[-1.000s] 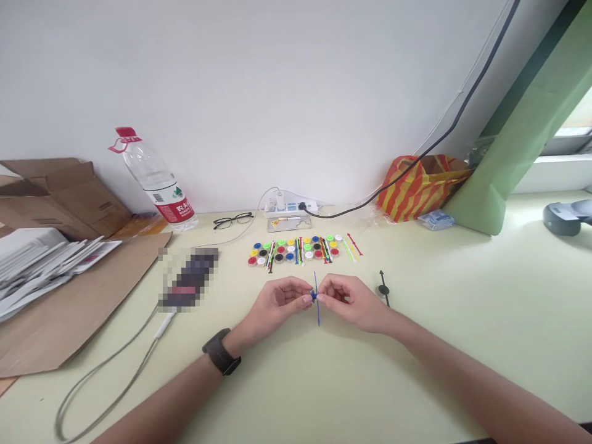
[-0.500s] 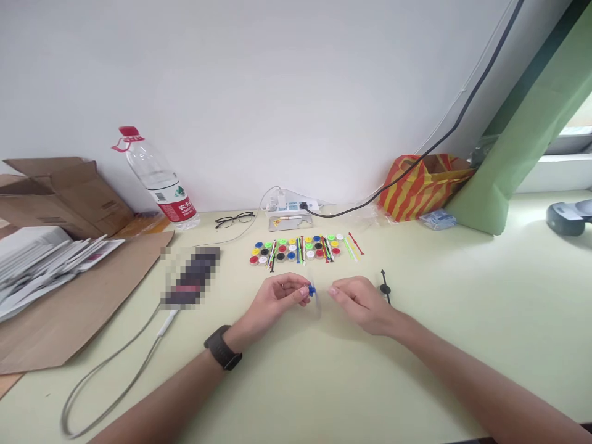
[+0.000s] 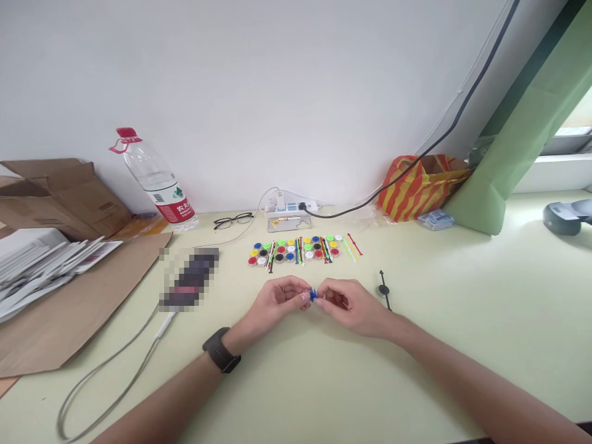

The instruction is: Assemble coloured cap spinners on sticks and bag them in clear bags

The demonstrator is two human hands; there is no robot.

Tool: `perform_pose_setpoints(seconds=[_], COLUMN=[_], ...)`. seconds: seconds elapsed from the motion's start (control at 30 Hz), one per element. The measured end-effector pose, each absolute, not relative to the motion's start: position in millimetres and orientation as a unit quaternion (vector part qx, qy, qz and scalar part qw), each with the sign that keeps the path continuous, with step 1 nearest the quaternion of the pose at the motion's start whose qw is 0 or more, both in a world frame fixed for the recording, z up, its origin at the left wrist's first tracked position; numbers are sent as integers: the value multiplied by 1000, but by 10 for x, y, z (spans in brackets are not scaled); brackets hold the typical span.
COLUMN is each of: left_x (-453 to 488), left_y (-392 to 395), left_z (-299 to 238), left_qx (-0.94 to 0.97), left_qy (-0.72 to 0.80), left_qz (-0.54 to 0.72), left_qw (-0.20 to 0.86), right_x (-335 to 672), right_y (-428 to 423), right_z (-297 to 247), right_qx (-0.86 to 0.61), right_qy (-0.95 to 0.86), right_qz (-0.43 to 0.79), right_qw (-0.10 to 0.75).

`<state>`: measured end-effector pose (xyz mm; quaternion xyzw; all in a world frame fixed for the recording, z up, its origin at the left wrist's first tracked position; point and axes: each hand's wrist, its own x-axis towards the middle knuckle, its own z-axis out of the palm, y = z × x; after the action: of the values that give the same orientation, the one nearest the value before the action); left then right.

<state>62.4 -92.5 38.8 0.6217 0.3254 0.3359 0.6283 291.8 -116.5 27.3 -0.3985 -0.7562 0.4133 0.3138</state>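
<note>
Head view: left hand (image 3: 277, 302) pinches a blue plastic piece (image 3: 313, 295); right hand (image 3: 355, 308), curled, touches it, grip unclear; round discs (image 3: 291, 249) lie toward the smooth table's (image 3: 305, 382) back edge.

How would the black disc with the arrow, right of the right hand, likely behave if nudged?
The black disc looks low and flat, so it would probably slide rather than tip. The thin arrow juts past both sides, so it might swivel.

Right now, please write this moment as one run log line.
left hand: holds blue piece; right hand: near blue piece, contact unclear; black piece: on table
</note>
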Motion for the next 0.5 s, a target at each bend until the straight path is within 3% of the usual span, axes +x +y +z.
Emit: perform_pose_setpoints(seconds=[0.3,0.4,0.5], left_x=[619,624,629], left_y=[-919,-917,-913], left_z=[367,378,377], left_qx=[617,613,603], left_qy=[333,348,372], left_qz=[354,366,379], left_qw=[619,609,596], right_x=[2947,2939,2956], right_y=[-1113,-1116,-1123], right_z=[360,362,366], right_qx=[-422,-428,-392], right_qy=[-635,-587,-580], right_qz=[495,546,626], right_qw=[418,417,344])
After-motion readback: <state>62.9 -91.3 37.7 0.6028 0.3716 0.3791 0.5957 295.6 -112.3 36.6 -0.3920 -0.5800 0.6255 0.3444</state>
